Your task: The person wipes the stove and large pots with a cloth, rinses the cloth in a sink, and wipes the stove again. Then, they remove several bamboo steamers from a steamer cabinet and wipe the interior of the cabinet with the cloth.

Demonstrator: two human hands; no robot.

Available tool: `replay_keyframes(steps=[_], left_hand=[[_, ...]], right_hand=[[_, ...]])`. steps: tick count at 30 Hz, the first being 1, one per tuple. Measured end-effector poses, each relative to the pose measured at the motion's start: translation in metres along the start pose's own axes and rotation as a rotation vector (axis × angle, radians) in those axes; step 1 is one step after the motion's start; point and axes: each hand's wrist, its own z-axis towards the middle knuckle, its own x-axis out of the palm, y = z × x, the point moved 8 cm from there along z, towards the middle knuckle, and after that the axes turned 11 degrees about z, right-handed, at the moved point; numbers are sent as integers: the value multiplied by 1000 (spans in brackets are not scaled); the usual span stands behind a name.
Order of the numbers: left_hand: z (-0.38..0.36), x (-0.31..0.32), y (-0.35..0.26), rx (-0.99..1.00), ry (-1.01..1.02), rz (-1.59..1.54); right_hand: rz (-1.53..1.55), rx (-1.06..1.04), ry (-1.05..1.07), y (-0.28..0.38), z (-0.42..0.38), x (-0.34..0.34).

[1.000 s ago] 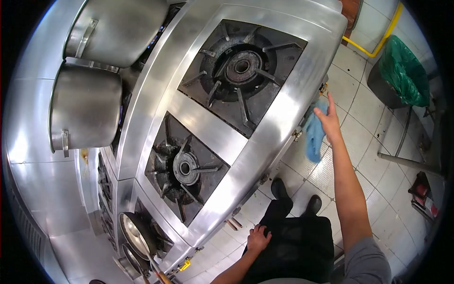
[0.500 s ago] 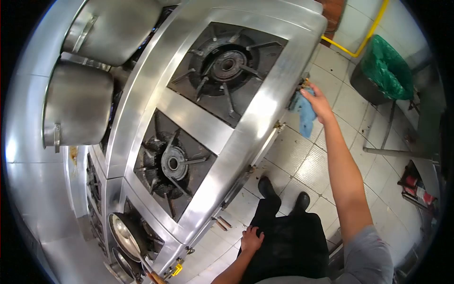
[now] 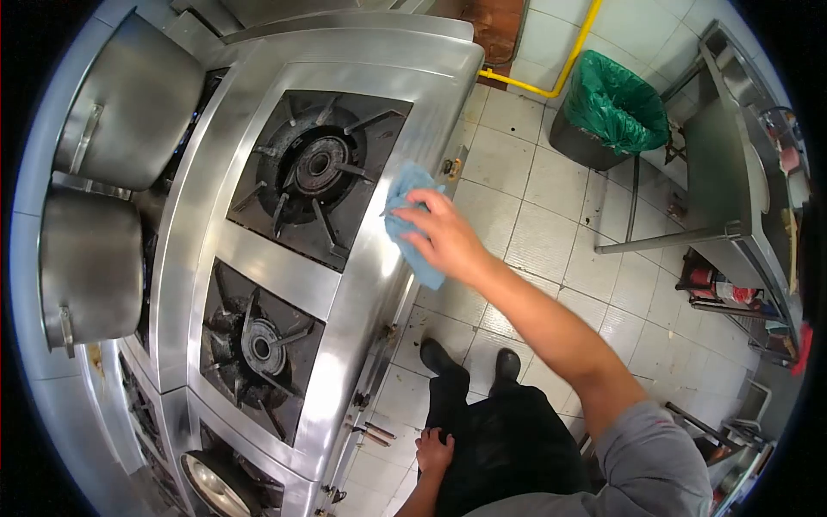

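Note:
My right hand (image 3: 438,231) presses a blue cloth (image 3: 419,255) onto the steel front rim of the stove (image 3: 366,297), beside the upper burner (image 3: 319,165). Its fingers are bent over the cloth, and part of the cloth hangs past the edge. My left hand (image 3: 434,451) rests against the dark clothing on my thigh, fingers slightly apart, with nothing seen in it. The lower burner (image 3: 263,346) lies to the left of the cloth and closer to me.
Two large steel pots (image 3: 93,267) stand at the left. A pan (image 3: 215,482) sits on a burner at the lower left. A bin with a green liner (image 3: 616,103), a yellow pipe (image 3: 575,53) and a metal table (image 3: 732,164) are at the right.
My right hand has brought the cloth from beside the stove's front up onto its rim. The view has shifted, showing more of the right side. My left hand stays on my thigh.

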Motion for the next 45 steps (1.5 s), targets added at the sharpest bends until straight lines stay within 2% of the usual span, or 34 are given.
replay_keyframes(steps=[2,5,8,10,11,13,14,15,16,17,19,21,22,23,24,26,27,28,29,30,31,32,34,35,36,37,38,40,41,43,45], left_hand=[[3,-1,6,-18,-26,25],[5,-7,10,9,-43,-18],[6,-14,12,-13,-36,-36],[7,-18,12,-8,-23,-49],[7,-21,10,-1,-12,-51],[8,-22,6,20,-9,-29],[6,-19,4,33,4,0],[7,-15,4,50,-1,8],[9,-9,2,76,3,28],[7,-9,-2,98,5,45],[-1,-22,-14,102,38,75],[-9,-34,-22,99,61,109],[-11,-40,-29,118,49,62],[-16,-44,-33,134,40,14],[-18,-49,-33,130,12,13],[-38,-68,-80,591,-325,391],[-43,-75,-90,578,-359,380],[-44,-69,-97,545,-181,215],[-51,-64,-107,516,-2,46],[-59,-55,-116,489,179,-123],[-68,-46,-126,463,362,-290],[-53,-29,-129,488,308,-341],[-48,-35,-152,602,187,-240],[-50,-41,-161,606,172,-244],[-52,-48,-174,621,195,-256],[-55,-56,-186,635,219,-265],[-59,-66,-195,637,210,-263],[-77,-86,-220,780,161,-165],[-78,-89,-230,821,163,-96],[-95,-105,-251,858,198,-7],[-94,-95,-278,966,249,51]], right_hand=[[-107,31,-29,-26,28,-10],[-323,109,-283,-95,95,-70],[-508,103,-312,-123,148,-101],[-621,185,-186,-125,163,-100],[-620,127,-176,-115,154,-88],[-499,173,-104,-90,122,-54],[-310,357,-130,-92,94,-33],[-290,424,-66,-75,67,-5],[-4,629,-45,-18,43,0],[-78,570,47,0,16,30],[76,486,145,35,-45,87],[211,740,353,88,-94,107],[83,454,642,94,-134,147],[208,214,889,117,-170,166],[312,237,898,141,-186,148],[420,281,945,162,-223,111],[485,276,884,161,-237,88],[435,338,867,144,-254,60],[426,487,804,123,-270,21],[395,721,789,96,-289,-23],[347,889,672,62,-315,-71],[299,1052,545,30,-349,-122],[617,1358,120,15,-424,-230],[544,1501,-66,-7,-482,-281],[553,1527,-260,15,-507,-325],[467,1463,-301,14,-546,-364],[199,1395,-457,8,-591,-402],[20,1472,-571,25,-645,-442],[23,1472,-579,32,-656,-446],[258,1400,-900,53,-691,-458],[329,1333,-1039,84,-681,-451]])
